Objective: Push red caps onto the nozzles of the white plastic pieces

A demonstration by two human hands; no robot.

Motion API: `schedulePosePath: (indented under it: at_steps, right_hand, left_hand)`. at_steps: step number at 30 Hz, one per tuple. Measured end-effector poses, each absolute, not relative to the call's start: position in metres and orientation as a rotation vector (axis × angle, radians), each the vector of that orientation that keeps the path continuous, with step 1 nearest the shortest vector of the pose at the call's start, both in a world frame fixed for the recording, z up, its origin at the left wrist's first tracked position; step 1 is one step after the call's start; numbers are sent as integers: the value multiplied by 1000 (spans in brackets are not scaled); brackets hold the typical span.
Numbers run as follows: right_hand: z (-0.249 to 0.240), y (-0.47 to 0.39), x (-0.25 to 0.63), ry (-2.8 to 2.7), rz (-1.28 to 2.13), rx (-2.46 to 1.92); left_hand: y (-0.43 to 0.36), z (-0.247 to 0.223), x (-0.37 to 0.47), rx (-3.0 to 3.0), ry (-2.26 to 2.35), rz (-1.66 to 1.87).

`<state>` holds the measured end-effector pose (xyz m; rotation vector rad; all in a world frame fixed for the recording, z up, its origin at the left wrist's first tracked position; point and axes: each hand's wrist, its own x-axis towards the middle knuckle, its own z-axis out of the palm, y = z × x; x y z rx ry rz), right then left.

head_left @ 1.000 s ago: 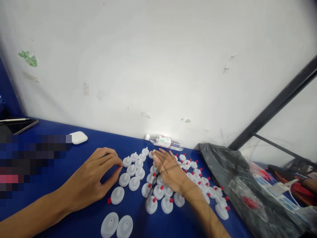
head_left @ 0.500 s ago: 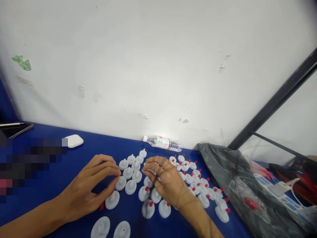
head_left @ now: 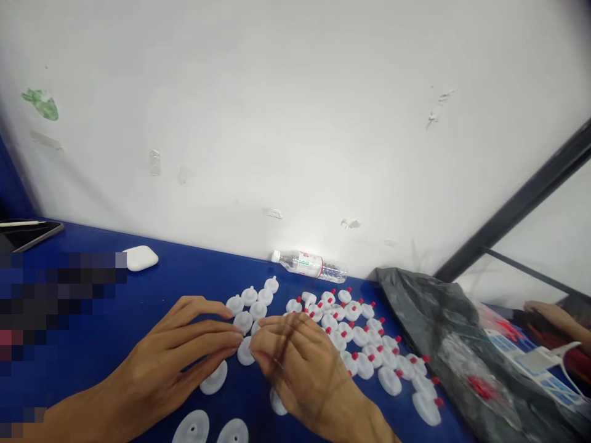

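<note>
My left hand (head_left: 180,357) reaches in from the lower left, its fingertips pressed together over the white discs; anything between them is too small to name. Close to its right, my right hand (head_left: 300,363) has its fingers bent together, and what they may hold is hidden. Plain white discs (head_left: 242,322) with small nozzles lie behind and between the hands. One white disc (head_left: 213,378) sits beside my left fingers. To the right of my right hand are several white discs with red tips (head_left: 390,381). Two discs with centre holes (head_left: 191,427) lie at the bottom edge.
A clear bottle (head_left: 310,264) lies on its side by the wall. Dark plastic sheeting (head_left: 429,307) and a clear bag with red pieces (head_left: 480,384) are at the right. A white case (head_left: 141,258) and a tablet (head_left: 32,234) lie left. Another person's hand (head_left: 549,312) shows far right.
My left hand has moved slightly right and my right hand lower and left, so they are closer together. The red-tipped discs near my right hand are now mostly covered. Another person's hand has appeared far right.
</note>
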<state>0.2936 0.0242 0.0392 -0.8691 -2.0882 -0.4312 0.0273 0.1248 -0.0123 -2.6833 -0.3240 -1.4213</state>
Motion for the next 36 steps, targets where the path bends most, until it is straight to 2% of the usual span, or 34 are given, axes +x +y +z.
schedulePosePath:
  at_steps: [28, 36]
  right_hand:
    - [26, 17, 282, -2044, -323, -934]
    - [20, 14, 280, -1990, -147, -1060]
  left_hand:
    - [119, -10, 26, -2758, -219, -1368]
    - [114, -10, 26, -2783, -242, -1407]
